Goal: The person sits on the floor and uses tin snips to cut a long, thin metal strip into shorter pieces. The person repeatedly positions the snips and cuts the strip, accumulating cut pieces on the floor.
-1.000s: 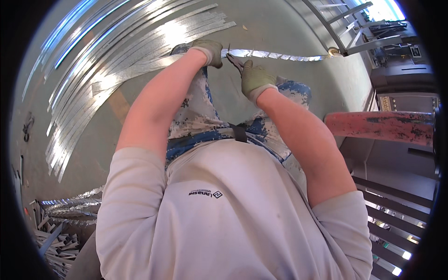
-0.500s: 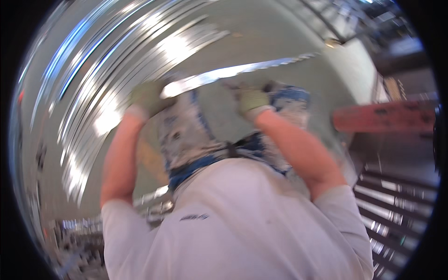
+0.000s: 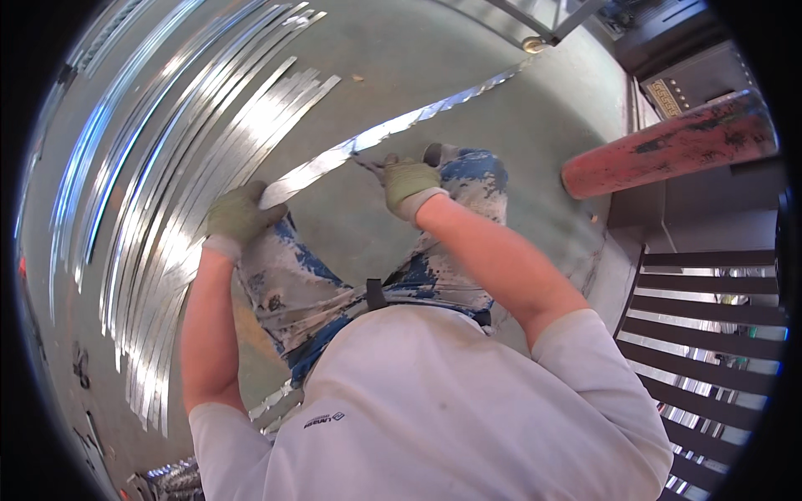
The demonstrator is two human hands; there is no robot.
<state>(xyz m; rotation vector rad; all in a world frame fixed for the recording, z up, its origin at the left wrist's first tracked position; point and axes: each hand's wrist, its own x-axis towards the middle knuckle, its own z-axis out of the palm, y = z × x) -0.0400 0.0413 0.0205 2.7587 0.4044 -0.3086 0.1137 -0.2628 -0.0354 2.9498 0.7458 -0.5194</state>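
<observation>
Metal strip [image 3: 393, 129] runs lower-left to upper-right, seemingly twisted.

One twisted metal strip [image 3: 401, 125] held by two gloved hands: left hand [image 3: 238, 215], right hand [image 3: 409, 184]; one red cylinder [image 3: 668, 146]; many flat metal strips [image 3: 167, 184] (too many to count) on the floor.

Olive-green work gloves on left hand [image 3: 236, 215] and right hand [image 3: 408, 182]; white short-sleeved shirt [image 3: 451, 409]; paint-stained blue trousers [image 3: 309, 284].
</observation>
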